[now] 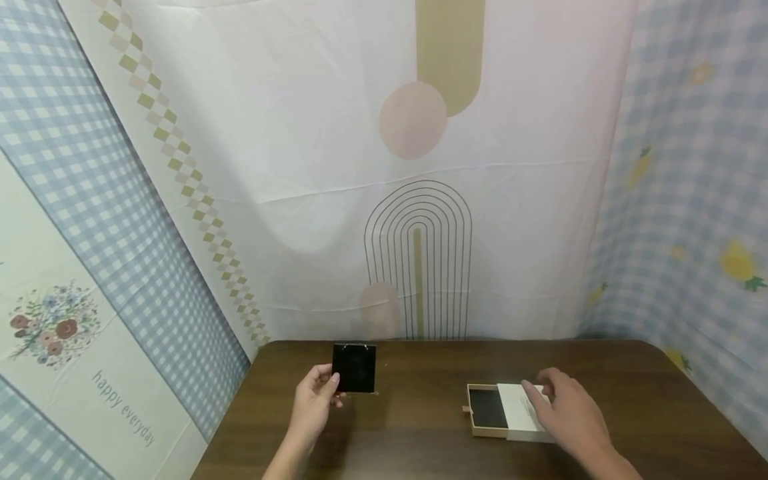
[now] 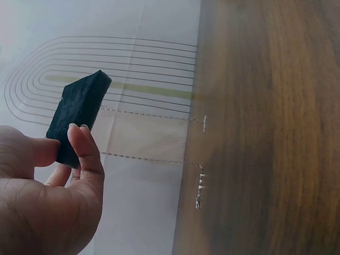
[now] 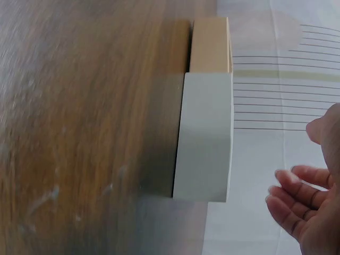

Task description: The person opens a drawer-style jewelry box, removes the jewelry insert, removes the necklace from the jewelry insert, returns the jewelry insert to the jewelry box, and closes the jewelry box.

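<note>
My left hand (image 1: 314, 399) pinches a square black jewelry pad (image 1: 354, 369) by its edge, thumb in front, above the table's left part. In the left wrist view the pad (image 2: 79, 117) looks thick, and thin silver chain ends (image 2: 200, 186) hang from it, one with small pale beads and a clasp. My right hand (image 1: 573, 412) hovers over the right end of a small drawer box, its fingers loosely bent and apart from the box in the right wrist view. The white sleeve (image 1: 517, 408) covers most of the box; a tan drawer (image 1: 489, 432) with a dark inside sticks out leftward.
The brown wooden table (image 1: 420, 447) runs back to a white patterned cloth (image 1: 312, 233). Blue checked cloths hang at both sides, the right one (image 1: 678, 200) printed with pineapples. A small tab (image 1: 466, 410) juts from the drawer's left end.
</note>
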